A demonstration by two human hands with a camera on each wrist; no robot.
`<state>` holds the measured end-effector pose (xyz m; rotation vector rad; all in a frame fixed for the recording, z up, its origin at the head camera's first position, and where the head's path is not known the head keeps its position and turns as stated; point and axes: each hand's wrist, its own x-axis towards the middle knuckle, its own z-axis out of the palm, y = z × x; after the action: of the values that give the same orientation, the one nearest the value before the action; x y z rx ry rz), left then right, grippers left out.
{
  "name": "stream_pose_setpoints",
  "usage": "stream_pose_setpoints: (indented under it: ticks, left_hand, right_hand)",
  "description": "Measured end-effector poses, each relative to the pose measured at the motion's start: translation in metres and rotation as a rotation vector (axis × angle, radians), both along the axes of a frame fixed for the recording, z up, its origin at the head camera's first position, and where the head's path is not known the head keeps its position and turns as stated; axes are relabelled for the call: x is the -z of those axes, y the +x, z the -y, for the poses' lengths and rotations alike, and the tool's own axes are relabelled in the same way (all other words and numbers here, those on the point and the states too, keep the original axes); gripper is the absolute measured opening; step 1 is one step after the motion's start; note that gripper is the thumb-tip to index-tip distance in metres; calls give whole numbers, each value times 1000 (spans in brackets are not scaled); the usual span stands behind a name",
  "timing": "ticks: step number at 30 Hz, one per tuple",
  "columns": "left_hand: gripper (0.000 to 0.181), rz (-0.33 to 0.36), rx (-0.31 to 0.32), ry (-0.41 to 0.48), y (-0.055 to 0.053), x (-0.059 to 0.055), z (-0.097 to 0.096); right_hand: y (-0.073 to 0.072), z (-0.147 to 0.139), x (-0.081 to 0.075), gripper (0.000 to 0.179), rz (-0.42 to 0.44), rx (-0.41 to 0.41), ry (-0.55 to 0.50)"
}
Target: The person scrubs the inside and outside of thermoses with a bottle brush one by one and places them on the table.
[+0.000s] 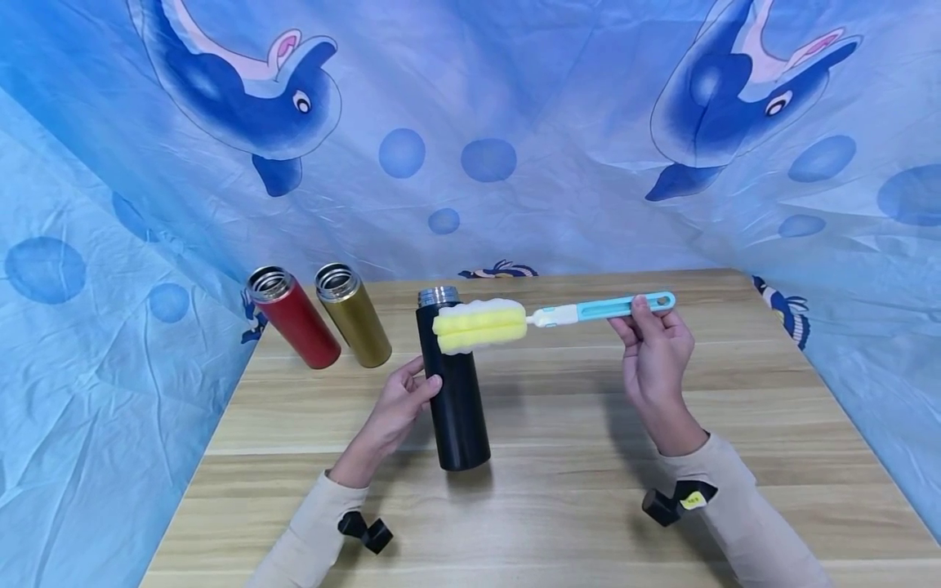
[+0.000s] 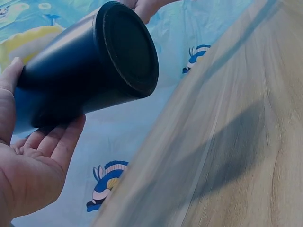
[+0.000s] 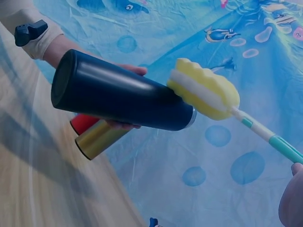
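Observation:
My left hand (image 1: 397, 404) grips a black vacuum flask (image 1: 459, 416) around its middle, thumb in front. The flask is lidless with a bare steel neck, and the left wrist view shows its base raised off the wooden table. By its turquoise handle, my right hand (image 1: 657, 359) holds a bottle brush (image 1: 481, 325) sideways. The brush's yellow-and-white sponge head lies across the upper part of the flask in the head view, outside its mouth. In the right wrist view the sponge (image 3: 203, 90) is beside the flask's neck end; whether they touch I cannot tell.
A red flask (image 1: 297, 320) and a gold flask (image 1: 356, 318), both lidless, stand at the table's back left. The wooden table (image 1: 573, 506) is bordered at the back and sides by a blue cloth (image 1: 573, 220) printed with dolphins.

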<state>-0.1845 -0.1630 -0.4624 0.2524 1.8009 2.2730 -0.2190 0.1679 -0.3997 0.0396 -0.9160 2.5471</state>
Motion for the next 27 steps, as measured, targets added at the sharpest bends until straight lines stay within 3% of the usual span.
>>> stream_pose_setpoints:
  ticks: [7, 16, 27]
  left_hand:
    - [64, -10, -13, 20, -1, 1, -1]
    - [55, 62, -95, 10, -6, -4, 1]
    - [54, 52, -86, 98, -16, -7, 0]
  right_hand:
    - [4, -2, 5, 15, 8, -12, 25]
    - [14, -4, 11, 4, 27, -44, 64]
    - [29, -8, 17, 5, 32, -84, 98]
